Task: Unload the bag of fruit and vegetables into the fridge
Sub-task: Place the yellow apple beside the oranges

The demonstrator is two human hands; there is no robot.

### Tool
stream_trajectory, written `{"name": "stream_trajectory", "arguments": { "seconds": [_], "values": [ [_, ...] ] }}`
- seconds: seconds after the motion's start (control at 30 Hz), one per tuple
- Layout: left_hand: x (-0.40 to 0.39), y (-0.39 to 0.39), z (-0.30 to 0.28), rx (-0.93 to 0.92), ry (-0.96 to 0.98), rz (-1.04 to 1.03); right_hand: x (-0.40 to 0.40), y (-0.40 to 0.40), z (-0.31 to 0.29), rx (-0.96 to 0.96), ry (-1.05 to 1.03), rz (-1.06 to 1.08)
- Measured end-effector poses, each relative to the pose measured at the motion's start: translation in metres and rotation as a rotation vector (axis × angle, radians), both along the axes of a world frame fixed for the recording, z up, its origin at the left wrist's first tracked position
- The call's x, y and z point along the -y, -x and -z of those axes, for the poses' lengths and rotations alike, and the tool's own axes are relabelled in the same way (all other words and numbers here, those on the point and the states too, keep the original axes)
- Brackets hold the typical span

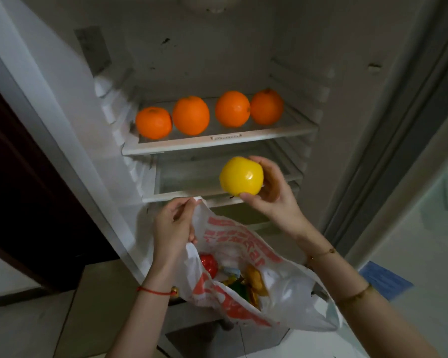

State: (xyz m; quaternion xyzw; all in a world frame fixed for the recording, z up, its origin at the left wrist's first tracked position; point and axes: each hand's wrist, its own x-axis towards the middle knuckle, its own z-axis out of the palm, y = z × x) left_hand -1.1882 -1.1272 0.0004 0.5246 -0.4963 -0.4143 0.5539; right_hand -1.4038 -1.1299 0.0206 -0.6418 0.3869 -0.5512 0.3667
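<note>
Lifting yellow fruit (241, 176) in right grip (267, 188) toward fridge's middle shelf (192, 196) | left grip (172, 224) pinches plastic bag (243, 244) rim | 4 oranges (191, 115) shelved above | red, green, yellow items left in bag

A single wide-angle camera, worn on the person's head, looks forward and steeply down into an open fridge (217, 60) from close range, its shelves (217, 143) filling the upper centre. Both forearms reach in from the bottom edge, the left hand (172, 226) and right hand (272, 192) near mid-frame. Straight lines bow toward the edges (lens distortion). Floor (36, 326) shows lower left.
</note>
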Motion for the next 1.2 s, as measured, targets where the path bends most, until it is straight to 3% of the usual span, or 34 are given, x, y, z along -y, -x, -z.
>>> {"name": "stream_trajectory", "arguments": {
  "seconds": [0.17,0.3,0.43,0.63,1.0,1.2],
  "values": [
    [0.006,0.007,-0.002,0.017,0.034,0.000,0.020,0.018,-0.042,0.056,0.144,0.238],
    [0.008,0.009,-0.001,0.049,0.045,0.003,0.045,0.031,-0.082,0.250,0.052,0.411],
    [0.012,0.011,0.001,0.022,0.022,-0.019,0.070,0.044,-0.115,0.326,-0.128,0.418],
    [0.016,0.010,0.003,0.000,0.016,-0.012,0.083,0.058,-0.126,0.492,-0.261,0.224],
    [0.018,0.008,0.006,-0.002,0.002,-0.003,0.078,0.061,-0.100,-0.131,0.018,0.635],
    [0.018,0.008,0.006,-0.004,0.009,0.004,0.083,0.061,-0.102,-0.421,0.027,0.845]
  ]
}}
